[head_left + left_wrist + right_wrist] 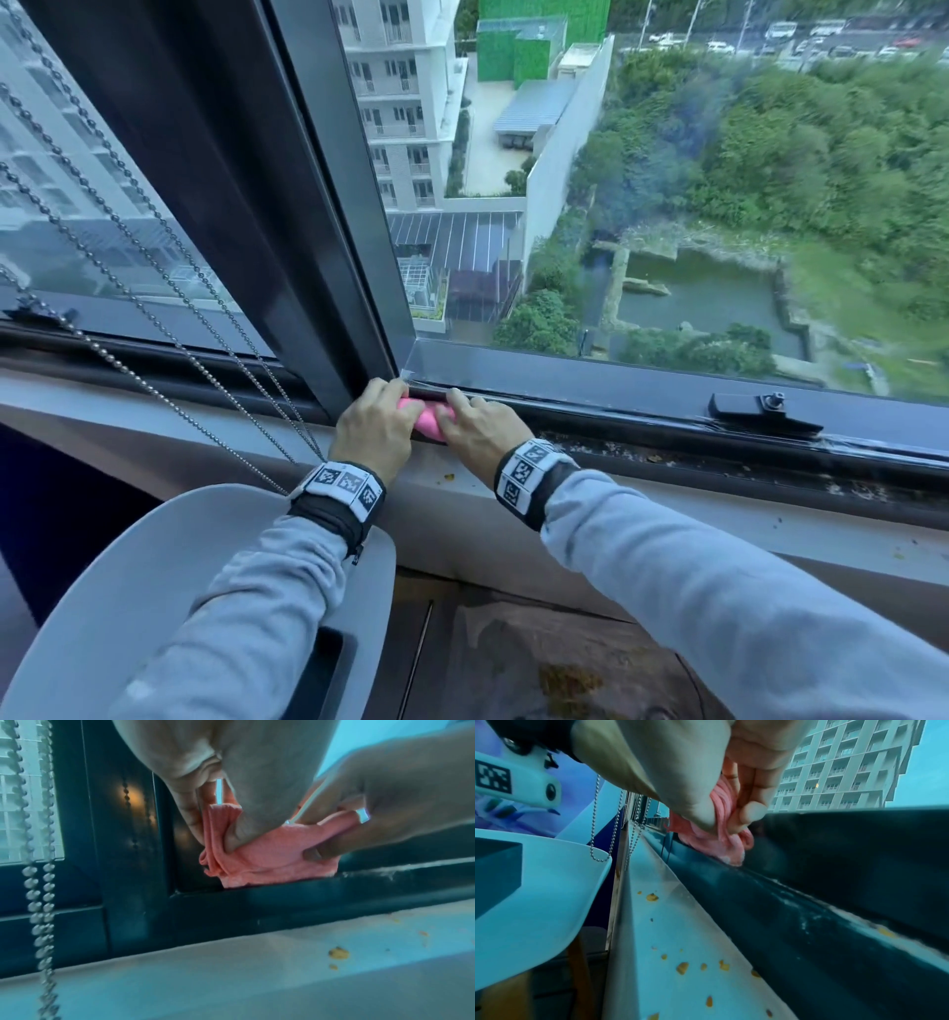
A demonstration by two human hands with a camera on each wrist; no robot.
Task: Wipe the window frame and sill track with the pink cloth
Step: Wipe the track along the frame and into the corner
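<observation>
Here, head view: left hand (377, 429) and right hand (480, 434) both grip the pink cloth (430, 419) in the sill track (667, 452).
Wrist views only: yellow crumbs (682, 968) on the ledge (654, 923).

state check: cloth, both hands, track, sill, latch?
cloth: bunched, pressed into the track corner
left hand: grips cloth
right hand: grips cloth
track: grimy to the right of the cloth
sill: yellow crumbs on it
latch: lies flat along the frame
</observation>
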